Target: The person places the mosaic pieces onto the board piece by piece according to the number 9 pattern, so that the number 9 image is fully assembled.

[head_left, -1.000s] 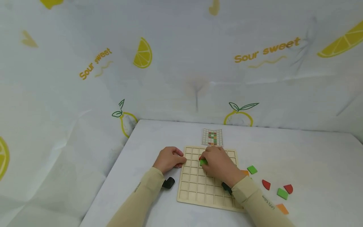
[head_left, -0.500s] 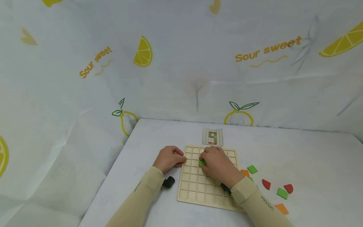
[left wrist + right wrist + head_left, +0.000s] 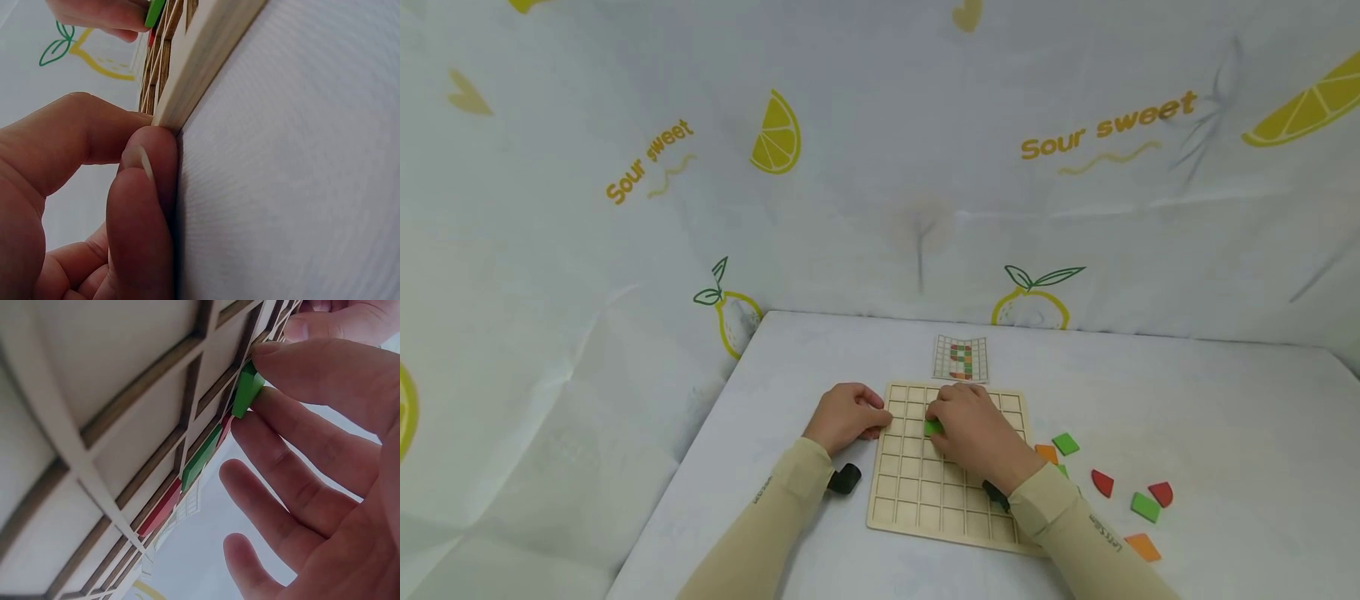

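Note:
A pale wooden grid board (image 3: 910, 492) lies on the white table. Over its upper part, my right hand (image 3: 977, 429) pinches a green square tile (image 3: 248, 390) between thumb and fingers. That tile is tilted at a cell, its far side partly covered by the fingertips. Beyond it in the right wrist view, a red tile (image 3: 160, 508) and another green tile (image 3: 201, 457) sit in cells, with a bit of red near the pinched tile. At the board's left edge, my left hand (image 3: 842, 417) holds the rim with thumb and fingertips (image 3: 156, 150).
A small card (image 3: 961, 360) with a coloured grid pattern lies behind the board. Right of the board are scattered loose tiles: green (image 3: 1065, 443), red (image 3: 1102, 483) and orange (image 3: 1143, 547) among them. A lemon-printed white sheet (image 3: 880, 208) hangs behind the table.
The right hand and its green tile have shifted slightly left on the board, and a red sliver by its fingers is now covered. The left hand stays at the rim.

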Tool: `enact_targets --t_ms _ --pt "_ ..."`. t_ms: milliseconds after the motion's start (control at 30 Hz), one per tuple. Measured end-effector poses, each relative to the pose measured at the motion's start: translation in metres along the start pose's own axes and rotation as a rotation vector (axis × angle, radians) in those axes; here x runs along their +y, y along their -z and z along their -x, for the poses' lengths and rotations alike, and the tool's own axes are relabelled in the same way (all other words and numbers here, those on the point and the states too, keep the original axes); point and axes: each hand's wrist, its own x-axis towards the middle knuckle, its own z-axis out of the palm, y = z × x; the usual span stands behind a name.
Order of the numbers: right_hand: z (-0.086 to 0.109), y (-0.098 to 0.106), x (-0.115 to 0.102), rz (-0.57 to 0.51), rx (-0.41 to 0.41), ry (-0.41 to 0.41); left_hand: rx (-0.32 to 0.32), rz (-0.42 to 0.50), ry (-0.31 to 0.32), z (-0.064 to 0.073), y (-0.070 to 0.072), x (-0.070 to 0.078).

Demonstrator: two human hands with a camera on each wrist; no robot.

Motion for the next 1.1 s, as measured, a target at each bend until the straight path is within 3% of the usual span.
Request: enact_targets --t_ms 600,1100 --pt "0.0 0.001 0.0 0.011 0.01 0.02 0.008 -0.026 0.006 0.0 0.0 0.001" --pt "0.004 0.01 0.008 -0.065 -0.002 -0.039 0.009 -0.008 -0.004 0.005 0.001 0.003"
